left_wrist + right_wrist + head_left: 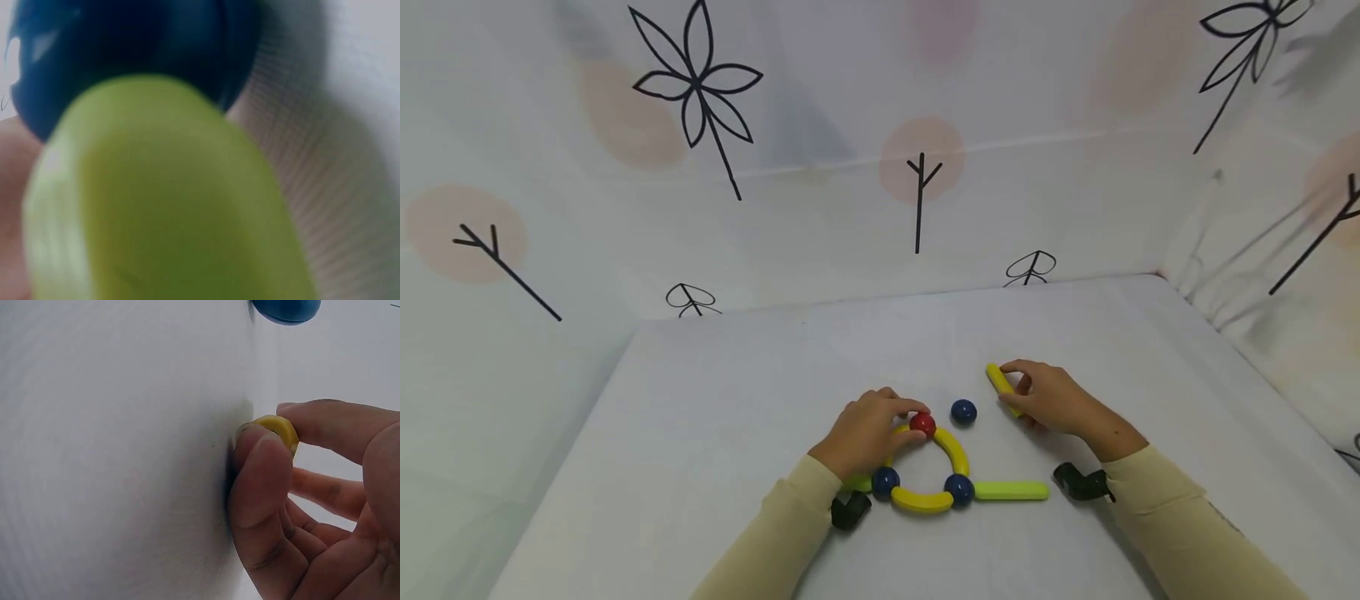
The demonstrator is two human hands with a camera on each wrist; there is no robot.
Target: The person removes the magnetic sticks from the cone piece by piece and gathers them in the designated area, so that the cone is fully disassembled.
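Yellow rod (998,380) pinched in right hand (1060,402), red ball (923,424) pinched by left hand (863,429), black flower drawing (697,84) behind

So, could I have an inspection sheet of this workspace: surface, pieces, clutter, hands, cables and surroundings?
Surface: plain white covering.
Pieces: curved yellow pieces, two blue balls and a red ball in a ring; a green rod at each side, the left one partly hidden; a loose blue ball.
Clutter: nothing seen.
Hands: left hand pinches the red ball; right hand pinches a yellow rod.
Cables: thin dark line, far right; cannot tell.
Surroundings: plant-printed backdrop.
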